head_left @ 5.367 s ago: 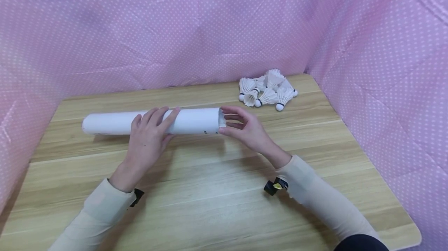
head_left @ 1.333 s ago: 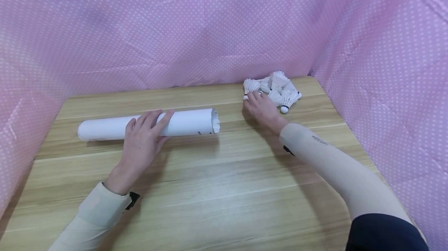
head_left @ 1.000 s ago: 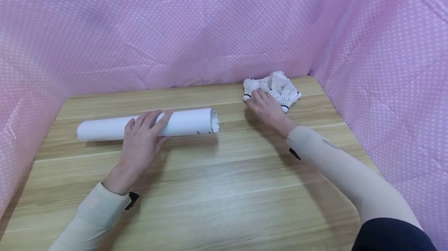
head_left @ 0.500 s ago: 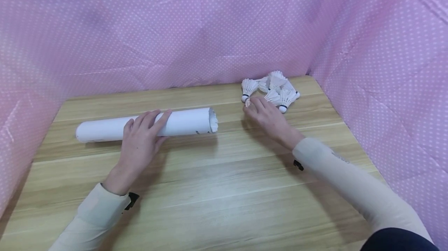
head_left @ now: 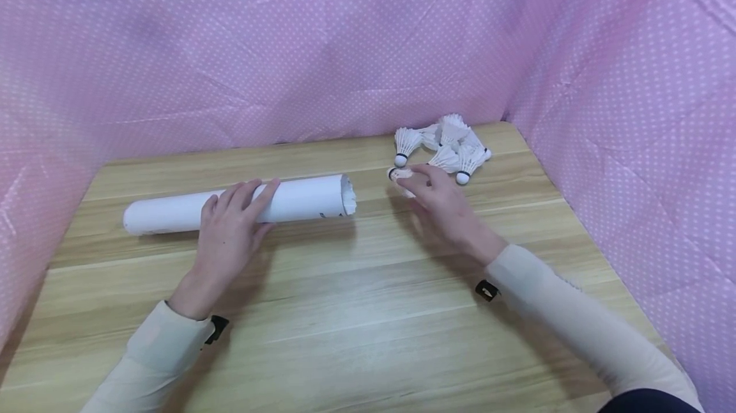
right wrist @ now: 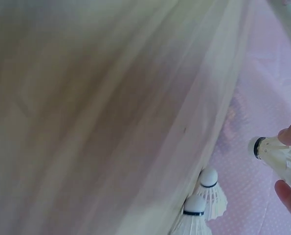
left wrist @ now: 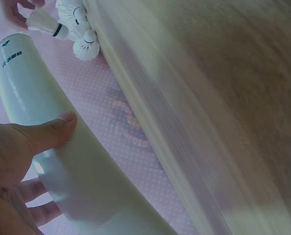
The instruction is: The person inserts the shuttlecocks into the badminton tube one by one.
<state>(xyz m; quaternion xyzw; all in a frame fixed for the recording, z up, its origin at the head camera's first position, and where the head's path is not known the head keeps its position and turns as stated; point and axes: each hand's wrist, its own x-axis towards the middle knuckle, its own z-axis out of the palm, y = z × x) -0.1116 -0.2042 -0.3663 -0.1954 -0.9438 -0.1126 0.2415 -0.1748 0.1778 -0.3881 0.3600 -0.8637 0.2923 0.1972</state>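
Observation:
My left hand (head_left: 227, 234) grips a long white shuttlecock tube (head_left: 305, 199) from above, fingers over its far side and thumb on the near side. The tube lies roughly crosswise over the table, and white feather tips show in its open right end. In the left wrist view, dark print marks the tube (left wrist: 42, 83) near that end. My right hand (head_left: 451, 215) pinches one shuttlecock (head_left: 400, 174) between thumb and fingers, its cork pointing left, short of the tube's mouth. The right wrist view shows the pinched shuttlecock (right wrist: 270, 152) with its dark-banded cork free of the fingers.
Several shuttlecocks (head_left: 451, 135) lie heaped at the back right of the wooden table (head_left: 345, 323), just beyond my right hand. A pink dotted curtain (head_left: 259, 48) hangs behind the table and along its sides.
My right hand has gone from the tube's open end to the heap, picked up a shuttlecock and drawn it nearer, cork now leftward. The tube has shifted slightly left in my left hand.

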